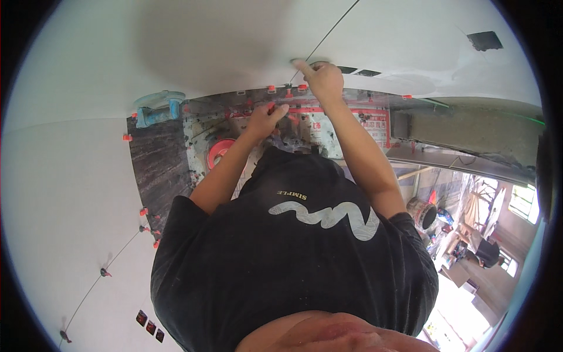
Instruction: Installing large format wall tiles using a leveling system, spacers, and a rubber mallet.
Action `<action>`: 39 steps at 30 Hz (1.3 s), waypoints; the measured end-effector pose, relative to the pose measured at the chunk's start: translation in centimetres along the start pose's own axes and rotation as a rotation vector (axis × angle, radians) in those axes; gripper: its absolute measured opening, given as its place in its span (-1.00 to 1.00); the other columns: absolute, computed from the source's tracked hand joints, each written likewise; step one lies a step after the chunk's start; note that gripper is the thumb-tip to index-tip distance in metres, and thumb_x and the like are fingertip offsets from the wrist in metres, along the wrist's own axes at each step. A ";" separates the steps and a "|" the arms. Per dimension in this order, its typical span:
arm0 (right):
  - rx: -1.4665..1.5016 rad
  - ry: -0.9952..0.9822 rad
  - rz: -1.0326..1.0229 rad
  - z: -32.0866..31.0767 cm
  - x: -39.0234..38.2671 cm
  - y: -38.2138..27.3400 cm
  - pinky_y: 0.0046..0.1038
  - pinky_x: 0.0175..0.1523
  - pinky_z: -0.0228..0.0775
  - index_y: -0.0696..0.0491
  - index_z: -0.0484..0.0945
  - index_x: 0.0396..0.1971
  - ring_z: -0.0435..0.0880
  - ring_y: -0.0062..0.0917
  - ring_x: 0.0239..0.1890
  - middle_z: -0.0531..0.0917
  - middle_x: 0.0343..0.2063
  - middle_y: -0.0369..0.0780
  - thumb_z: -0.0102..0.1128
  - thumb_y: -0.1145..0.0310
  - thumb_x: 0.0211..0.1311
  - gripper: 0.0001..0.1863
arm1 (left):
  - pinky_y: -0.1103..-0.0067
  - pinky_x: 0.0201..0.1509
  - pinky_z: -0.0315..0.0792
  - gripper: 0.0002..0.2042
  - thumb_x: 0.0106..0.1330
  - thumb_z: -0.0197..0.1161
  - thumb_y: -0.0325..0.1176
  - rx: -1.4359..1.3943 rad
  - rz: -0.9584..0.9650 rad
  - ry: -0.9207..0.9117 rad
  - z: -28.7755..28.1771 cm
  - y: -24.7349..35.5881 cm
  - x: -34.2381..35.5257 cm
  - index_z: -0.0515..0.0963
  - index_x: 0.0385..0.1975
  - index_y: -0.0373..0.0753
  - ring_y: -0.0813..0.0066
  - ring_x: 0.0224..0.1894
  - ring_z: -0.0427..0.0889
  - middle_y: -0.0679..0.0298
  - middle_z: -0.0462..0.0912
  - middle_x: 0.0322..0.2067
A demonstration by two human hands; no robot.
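Right hand (324, 79) is near glossy white wall tile's (404, 41) lower edge; left hand (265, 122) half-curled below; both grasps unclear. Tile seems stiff, brittle: support edges.

A stained white sheet (327, 136) with red print covers part of the floor (433, 180). A round red tub (215, 150) sits on it; a bucket (420, 212) stands farther right.

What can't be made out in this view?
Head view:
What lies under the right hand: covered by it.
Whether the left hand holds the red piece beside it: too small.
Right side of the red container: behind the left forearm.
What the distant person handles: too small.
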State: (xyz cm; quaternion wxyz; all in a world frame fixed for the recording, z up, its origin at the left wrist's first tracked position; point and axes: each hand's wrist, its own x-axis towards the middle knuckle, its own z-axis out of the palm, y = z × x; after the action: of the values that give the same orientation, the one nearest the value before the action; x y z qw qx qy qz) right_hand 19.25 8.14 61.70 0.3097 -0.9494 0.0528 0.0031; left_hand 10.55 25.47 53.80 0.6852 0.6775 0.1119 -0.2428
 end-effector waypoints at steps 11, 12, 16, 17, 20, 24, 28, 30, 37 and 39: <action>0.556 -0.038 0.137 4.1 1.9 5.3 -0.41 -0.39 0.40 0.13 0.64 -0.67 0.60 -0.42 -0.63 0.59 -0.75 -0.19 0.16 -0.20 0.12 -0.39 | 0.61 -0.51 0.31 -0.65 0.30 0.21 -0.04 0.049 -0.073 0.088 -2.2 -4.2 -0.1 0.54 -0.39 -0.27 0.68 -0.57 0.36 0.42 0.42 -0.57; 0.472 -0.063 0.152 4.3 1.7 5.6 -0.41 -0.37 0.41 0.12 0.65 -0.64 0.62 -0.41 -0.58 0.61 -0.71 -0.19 0.16 -0.18 0.13 -0.41 | 0.61 -0.53 0.30 -0.65 0.30 0.21 -0.04 0.111 -0.025 0.137 -2.7 -5.3 0.7 0.53 -0.40 -0.27 0.68 -0.58 0.37 0.41 0.43 -0.58; 0.142 -0.239 -0.132 3.4 -2.0 5.1 -0.41 -0.28 0.45 0.11 0.66 -0.41 0.66 -0.35 -0.40 0.67 -0.48 -0.15 0.20 -0.10 0.13 -0.51 | 0.62 -0.58 0.31 -0.63 0.30 0.19 -0.02 0.215 0.074 0.204 -3.0 -2.2 1.1 0.53 -0.44 -0.26 0.65 -0.61 0.41 0.40 0.45 -0.57; 0.146 -0.264 -0.232 3.3 -3.6 5.0 -0.36 -0.26 0.45 0.10 0.63 -0.35 0.65 -0.30 -0.36 0.66 -0.40 -0.13 0.20 -0.06 0.15 -0.55 | 0.54 -0.52 0.33 -0.57 0.29 0.18 0.03 0.105 0.036 0.204 -2.6 -1.3 1.1 0.51 -0.51 -0.30 0.60 -0.59 0.42 0.36 0.44 -0.61; 0.050 -0.219 -0.456 3.0 -7.3 3.9 -0.25 -0.26 0.45 0.09 0.57 -0.31 0.63 -0.20 -0.32 0.64 -0.33 -0.11 0.17 0.03 0.19 -0.62 | 0.53 -0.51 0.37 -0.55 0.29 0.16 0.06 -0.007 -0.054 0.131 -2.0 0.3 1.3 0.54 -0.46 -0.31 0.55 -0.56 0.46 0.34 0.47 -0.59; -0.117 -0.107 -0.538 2.6 -7.8 3.4 -0.13 -0.29 0.41 0.09 0.48 -0.46 0.59 -0.12 -0.34 0.59 -0.43 -0.11 0.08 0.13 0.25 -0.69 | 0.57 -0.52 0.45 -0.57 0.30 0.16 0.05 0.093 0.019 0.044 -2.0 -2.8 3.4 0.57 -0.27 -0.27 0.54 -0.49 0.52 0.35 0.52 -0.46; -0.064 -0.144 -0.299 2.5 -7.2 4.4 -0.15 -0.32 0.40 0.08 0.47 -0.47 0.57 -0.13 -0.36 0.56 -0.46 -0.11 0.05 0.16 0.28 -0.72 | 0.55 -0.49 0.49 -0.56 0.30 0.15 0.06 0.143 -0.038 -0.055 -0.7 -2.6 3.2 0.56 -0.23 -0.27 0.53 -0.44 0.53 0.33 0.54 -0.36; 0.034 -0.122 -0.359 2.3 -7.2 5.7 -0.17 -0.33 0.39 0.06 0.48 -0.45 0.57 -0.14 -0.36 0.55 -0.47 -0.11 0.02 0.18 0.29 -0.74 | 0.54 -0.48 0.49 -0.58 0.30 0.17 0.03 0.019 0.061 -0.034 0.8 0.0 1.6 0.56 -0.24 -0.28 0.54 -0.43 0.51 0.34 0.54 -0.37; -0.093 0.014 -0.572 -0.1 -8.8 5.0 -0.21 -0.35 0.39 0.03 0.50 -0.44 0.58 -0.19 -0.38 0.54 -0.47 -0.14 0.06 0.21 0.25 -0.80 | 0.64 -0.54 0.40 -0.61 0.25 0.25 -0.02 0.091 0.087 0.006 1.1 3.3 0.5 0.59 -0.29 -0.31 0.67 -0.57 0.41 0.40 0.48 -0.54; -0.033 0.060 -0.585 0.0 -9.0 4.9 -0.30 -0.40 0.37 0.05 0.49 -0.42 0.57 -0.32 -0.45 0.50 -0.54 -0.22 0.05 0.16 0.29 -0.75 | 0.65 -0.49 0.41 -0.65 0.23 0.29 -0.10 0.173 0.149 -0.030 1.0 3.8 0.1 0.58 -0.24 -0.31 0.69 -0.57 0.43 0.40 0.50 -0.53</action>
State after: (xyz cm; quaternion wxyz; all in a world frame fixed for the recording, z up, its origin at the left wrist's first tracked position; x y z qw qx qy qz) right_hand 9.77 5.13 59.17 0.2803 -0.9288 -0.2141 -0.1137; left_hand 12.28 24.34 57.16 0.6418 0.7369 0.0299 -0.2102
